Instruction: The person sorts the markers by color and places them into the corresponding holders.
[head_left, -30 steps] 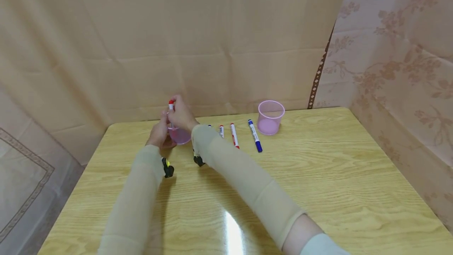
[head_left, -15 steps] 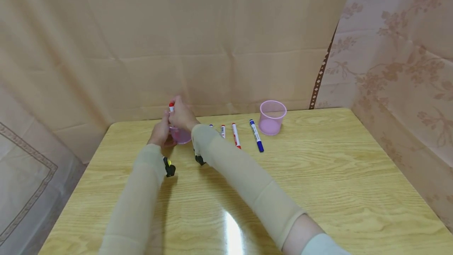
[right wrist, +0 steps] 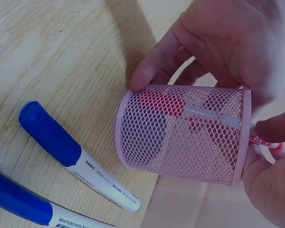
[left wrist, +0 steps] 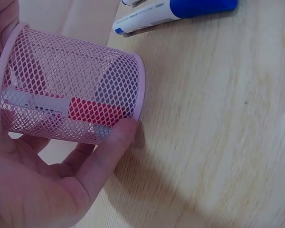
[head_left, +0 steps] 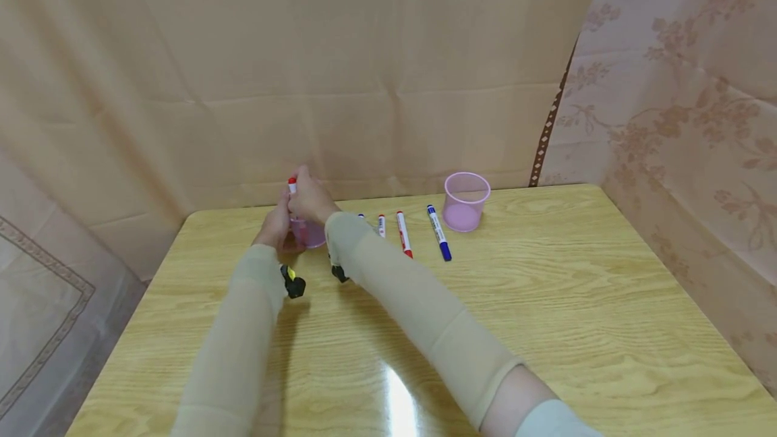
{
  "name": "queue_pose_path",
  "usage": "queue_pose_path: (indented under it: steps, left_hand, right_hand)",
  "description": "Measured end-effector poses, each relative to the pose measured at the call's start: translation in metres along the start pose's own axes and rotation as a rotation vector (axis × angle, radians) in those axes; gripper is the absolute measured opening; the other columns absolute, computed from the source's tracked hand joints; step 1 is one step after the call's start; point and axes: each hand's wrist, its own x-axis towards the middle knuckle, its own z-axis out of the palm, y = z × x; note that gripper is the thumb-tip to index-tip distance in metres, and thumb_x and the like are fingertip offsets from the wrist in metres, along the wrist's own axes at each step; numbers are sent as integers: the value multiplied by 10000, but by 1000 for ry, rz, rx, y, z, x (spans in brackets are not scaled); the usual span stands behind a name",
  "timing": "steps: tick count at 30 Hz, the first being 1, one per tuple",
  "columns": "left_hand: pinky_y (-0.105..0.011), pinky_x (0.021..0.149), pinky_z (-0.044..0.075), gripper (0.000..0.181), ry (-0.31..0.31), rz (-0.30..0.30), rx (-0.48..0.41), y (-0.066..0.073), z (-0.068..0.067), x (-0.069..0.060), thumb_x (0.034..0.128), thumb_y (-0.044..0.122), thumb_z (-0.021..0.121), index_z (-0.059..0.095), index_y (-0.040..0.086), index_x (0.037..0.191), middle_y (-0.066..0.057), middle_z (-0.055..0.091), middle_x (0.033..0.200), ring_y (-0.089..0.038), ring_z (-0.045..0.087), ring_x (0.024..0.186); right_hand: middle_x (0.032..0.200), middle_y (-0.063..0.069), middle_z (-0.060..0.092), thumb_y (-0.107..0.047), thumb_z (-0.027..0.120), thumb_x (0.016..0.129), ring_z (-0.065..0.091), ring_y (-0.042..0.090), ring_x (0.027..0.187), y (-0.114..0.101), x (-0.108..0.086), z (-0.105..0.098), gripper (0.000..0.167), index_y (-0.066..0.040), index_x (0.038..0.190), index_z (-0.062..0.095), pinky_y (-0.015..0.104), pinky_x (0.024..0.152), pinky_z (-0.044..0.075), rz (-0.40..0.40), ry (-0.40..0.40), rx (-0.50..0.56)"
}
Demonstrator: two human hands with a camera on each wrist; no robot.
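A pink mesh pen cup (left wrist: 76, 85) stands near the table's back edge, and my left hand (head_left: 274, 226) grips its side, thumb at the base rim and fingers around the far side. Inside the cup, a red whiteboard marker (right wrist: 166, 103) shows through the mesh, red cap downward. My right hand (head_left: 312, 197) pinches this marker's upper end above the rim, and some of its fingers touch the rim. Part of the cup is hidden behind both hands in the head view.
On the table (head_left: 546, 302), right of the held cup, lie a blue marker (head_left: 438, 232), a red marker (head_left: 404, 235) and others partly covered by my right sleeve. A second pink mesh cup (head_left: 465, 211) stands behind them to the right. Curtains hang along the back.
The red marker's upper end and my right hand have sunk slightly toward the cup. My left wrist has shifted a little. The loose markers and second cup have stayed put.
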Motion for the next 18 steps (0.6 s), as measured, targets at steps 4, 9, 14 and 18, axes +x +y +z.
queue_pose_path:
  steps: [4, 9, 14, 18]
  left_hand:
    - [-498, 999, 501, 844, -6, 2, -6, 1, 0, -2, 989, 737, 132, 262, 177, 1608, -204, 346, 1556, -388, 432, 1346]
    - [-497, 984, 512, 853, 0, -4, -1, 0, 0, -1, 985, 741, 123, 262, 174, 1607, -227, 376, 1524, -393, 464, 1315]
    - [-489, 973, 521, 925, 5, -14, -6, -2, 1, 2, 949, 786, 104, 281, 156, 1602, -240, 415, 1505, -382, 499, 1290]
    - [-491, 988, 511, 979, 12, -13, 3, -2, 1, 1, 911, 827, 95, 288, 159, 1600, -239, 420, 1506, -381, 502, 1288]
  right_hand:
    - [1132, 50, 602, -133, 674, 967, 604, 198, 983, -1, -1, -1, 414, -177, 1288, 416, 362, 830, 514, -11, 2, -8]
    - [1132, 56, 599, -142, 666, 981, 599, 198, 966, -3, -6, -1, 424, -198, 1310, 403, 363, 827, 511, 20, 15, 34]
    - [1120, 46, 609, -133, 673, 983, 604, 190, 957, -2, -6, 2, 443, -211, 1334, 415, 373, 846, 520, 43, 39, 68]
    - [1129, 37, 618, -123, 681, 978, 606, 184, 975, -3, -6, 3, 444, -196, 1338, 432, 359, 867, 517, 28, 61, 41]
